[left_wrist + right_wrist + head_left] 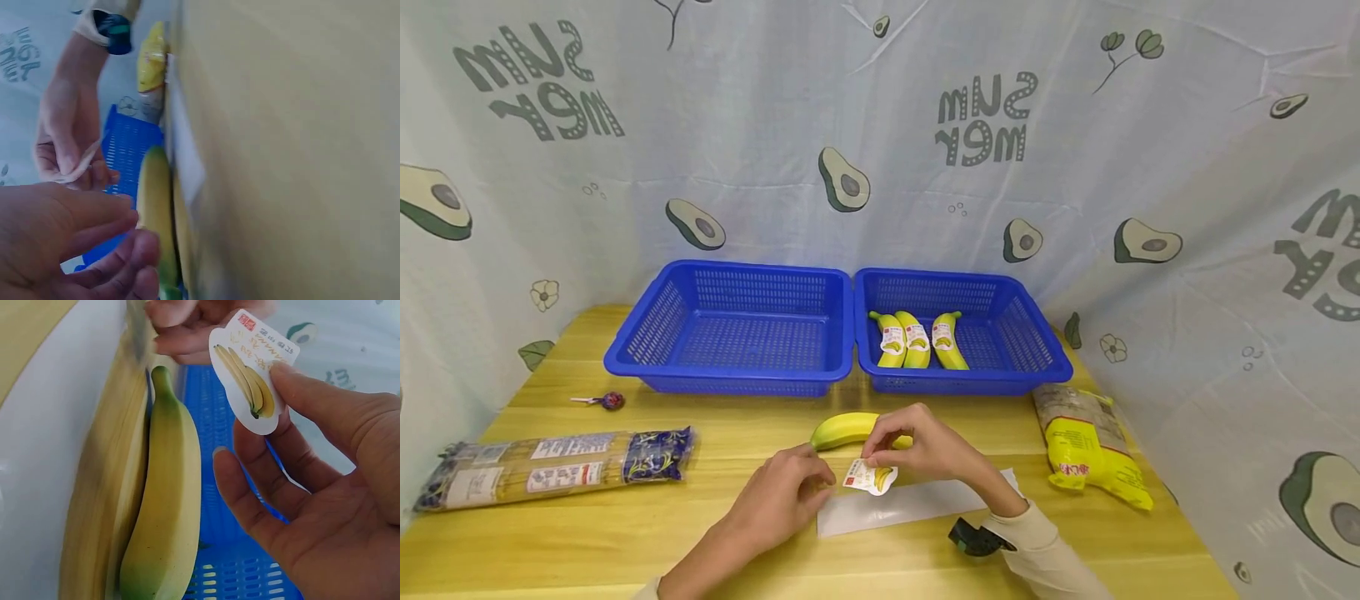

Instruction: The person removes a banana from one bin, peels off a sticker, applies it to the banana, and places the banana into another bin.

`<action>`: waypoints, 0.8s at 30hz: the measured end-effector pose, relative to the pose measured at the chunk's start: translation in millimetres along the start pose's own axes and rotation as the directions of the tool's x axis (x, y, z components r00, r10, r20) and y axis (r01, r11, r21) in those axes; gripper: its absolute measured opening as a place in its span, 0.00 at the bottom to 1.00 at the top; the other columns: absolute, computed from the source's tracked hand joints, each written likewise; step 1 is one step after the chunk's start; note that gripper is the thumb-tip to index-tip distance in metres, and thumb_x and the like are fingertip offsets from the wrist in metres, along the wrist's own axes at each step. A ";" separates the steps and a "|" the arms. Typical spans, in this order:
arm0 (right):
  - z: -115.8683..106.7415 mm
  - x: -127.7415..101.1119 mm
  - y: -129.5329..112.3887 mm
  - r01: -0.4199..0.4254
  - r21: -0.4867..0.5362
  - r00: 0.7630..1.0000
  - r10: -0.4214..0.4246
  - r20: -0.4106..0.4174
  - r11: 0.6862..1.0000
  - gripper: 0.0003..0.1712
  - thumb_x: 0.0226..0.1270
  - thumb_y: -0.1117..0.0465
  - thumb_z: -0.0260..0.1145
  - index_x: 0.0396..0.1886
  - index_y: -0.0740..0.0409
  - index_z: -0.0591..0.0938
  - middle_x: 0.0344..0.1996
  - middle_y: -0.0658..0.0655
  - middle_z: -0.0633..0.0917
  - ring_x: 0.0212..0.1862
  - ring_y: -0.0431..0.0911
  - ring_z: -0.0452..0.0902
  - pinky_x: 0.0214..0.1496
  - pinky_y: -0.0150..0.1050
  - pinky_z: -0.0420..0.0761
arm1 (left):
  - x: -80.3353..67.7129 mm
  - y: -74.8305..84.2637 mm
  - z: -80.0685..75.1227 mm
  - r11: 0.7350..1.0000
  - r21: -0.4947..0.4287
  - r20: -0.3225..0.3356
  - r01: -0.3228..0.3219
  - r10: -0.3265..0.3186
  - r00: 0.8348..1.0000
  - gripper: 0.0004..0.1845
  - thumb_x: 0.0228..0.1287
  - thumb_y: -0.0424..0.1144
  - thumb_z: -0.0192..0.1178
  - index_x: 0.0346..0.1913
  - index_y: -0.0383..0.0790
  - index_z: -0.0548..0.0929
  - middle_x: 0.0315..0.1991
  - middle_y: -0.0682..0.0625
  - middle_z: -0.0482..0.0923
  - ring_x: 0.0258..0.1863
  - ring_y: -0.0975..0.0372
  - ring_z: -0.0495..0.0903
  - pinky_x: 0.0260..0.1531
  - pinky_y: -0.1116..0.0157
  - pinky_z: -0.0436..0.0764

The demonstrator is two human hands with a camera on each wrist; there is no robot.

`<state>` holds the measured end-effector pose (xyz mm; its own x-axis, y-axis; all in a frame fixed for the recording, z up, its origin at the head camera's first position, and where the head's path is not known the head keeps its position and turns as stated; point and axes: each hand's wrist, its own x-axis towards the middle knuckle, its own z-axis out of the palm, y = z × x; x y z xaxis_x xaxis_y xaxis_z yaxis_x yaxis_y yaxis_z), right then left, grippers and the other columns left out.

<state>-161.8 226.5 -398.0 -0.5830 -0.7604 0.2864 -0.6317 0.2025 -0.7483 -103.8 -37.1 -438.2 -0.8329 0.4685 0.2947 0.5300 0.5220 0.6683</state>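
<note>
My right hand pinches a white banana sticker between thumb and fingers. In the right wrist view the sticker shows printed bananas and lettering, held up above the table. My left hand is just left of the sticker, its fingers loosely bent, and I see nothing in its grasp in the left wrist view. Behind the hands a single banana lies on the table, its right part partly covered by my right hand. Beneath the sticker lies a pale backing strip.
Two blue baskets stand at the back: the left basket has nothing in it, and the right basket contains three stickered bananas. Noodle packages and a lollipop lie left. A yellow bag lies right.
</note>
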 end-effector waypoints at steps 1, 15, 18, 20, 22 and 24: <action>-0.9 0.7 0.8 -0.010 0.002 1.000 0.010 0.000 1.000 0.01 0.72 0.67 0.75 0.39 0.62 0.91 0.35 0.54 0.91 0.37 0.37 0.84 0.41 0.40 0.91 | 2.1 0.7 -1.7 0.998 -0.064 -0.003 -0.008 0.008 1.000 0.08 0.62 0.27 0.77 0.39 0.42 0.92 0.34 0.57 0.82 0.28 0.72 0.76 0.27 0.71 0.82; -4.5 10.3 6.2 -0.061 -0.029 0.997 0.059 -0.046 0.998 0.03 0.72 0.70 0.73 0.40 0.62 0.92 0.33 0.54 0.89 0.36 0.35 0.78 0.36 0.33 0.84 | 32.6 7.8 -9.1 0.971 -0.238 -0.095 0.017 -0.041 0.995 0.06 0.68 0.28 0.72 0.33 0.41 0.91 0.26 0.59 0.86 0.26 0.71 0.79 0.25 0.71 0.80; -6.4 10.5 6.6 -0.084 -0.035 0.994 0.081 -0.079 0.996 0.03 0.71 0.70 0.75 0.41 0.62 0.92 0.34 0.54 0.90 0.36 0.37 0.81 0.39 0.35 0.89 | 35.7 6.7 -9.4 0.967 -0.249 -0.109 0.046 -0.075 0.991 0.06 0.67 0.27 0.71 0.32 0.39 0.90 0.26 0.57 0.86 0.26 0.70 0.80 0.26 0.71 0.81; -8.6 10.0 7.1 -0.111 -0.037 0.989 0.106 -0.107 0.993 0.03 0.70 0.71 0.76 0.41 0.63 0.92 0.35 0.54 0.91 0.37 0.38 0.83 0.42 0.38 0.92 | 38.0 5.6 -9.9 0.964 -0.256 -0.115 0.068 -0.100 0.988 0.06 0.68 0.27 0.71 0.33 0.39 0.90 0.27 0.56 0.86 0.27 0.69 0.80 0.27 0.71 0.82; -10.9 9.8 7.5 -0.148 -0.033 0.980 0.142 -0.136 0.988 0.03 0.69 0.71 0.76 0.40 0.63 0.92 0.36 0.55 0.91 0.37 0.40 0.85 0.43 0.40 0.92 | 40.9 4.9 -10.0 0.959 -0.269 -0.122 0.087 -0.124 0.985 0.06 0.68 0.28 0.70 0.33 0.38 0.90 0.27 0.55 0.86 0.27 0.68 0.81 0.28 0.71 0.83; -13.1 8.8 8.1 -0.188 -0.020 0.970 0.183 -0.160 0.982 0.03 0.68 0.72 0.77 0.40 0.64 0.92 0.36 0.56 0.92 0.36 0.43 0.86 0.42 0.40 0.93 | 44.5 4.4 -9.1 0.956 -0.278 -0.127 0.096 -0.135 0.983 0.06 0.68 0.28 0.70 0.33 0.38 0.90 0.27 0.55 0.86 0.27 0.67 0.81 0.29 0.70 0.84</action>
<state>-178.8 229.6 -393.7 -0.7628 -0.6016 0.2370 -0.5209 0.3545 -0.7765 -140.0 -20.5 -416.0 -0.9103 0.2996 0.2857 0.3826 0.3452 0.8570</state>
